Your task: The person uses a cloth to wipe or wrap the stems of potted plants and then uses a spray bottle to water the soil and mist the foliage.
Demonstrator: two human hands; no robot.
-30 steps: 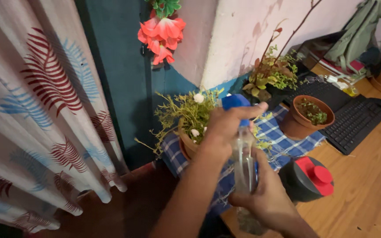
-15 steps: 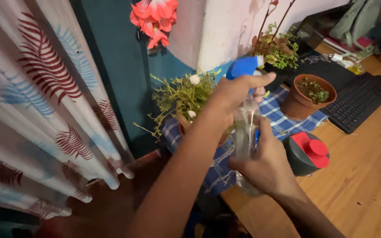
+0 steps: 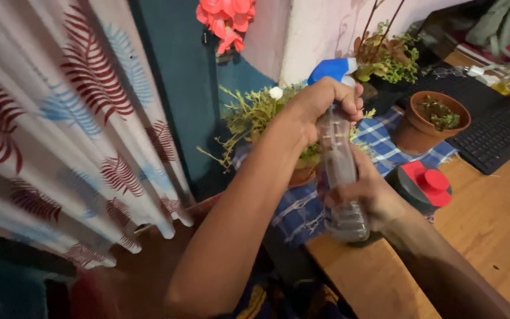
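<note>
Above the wooden table, both hands' fingers wrap the clear spray bottle beside a leaf-print curtain.

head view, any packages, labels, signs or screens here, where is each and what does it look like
Spray bottle: clear plastic with a blue trigger head, held upright in front of the plants, left hand on the top, right hand round the base; no label shows.
Dark container: round, red lid, on the wooden table beside the checked cloth.
Small bottle: white cap, yellowish, behind the keyboard; blurred.
No signs or screens in view.
</note>
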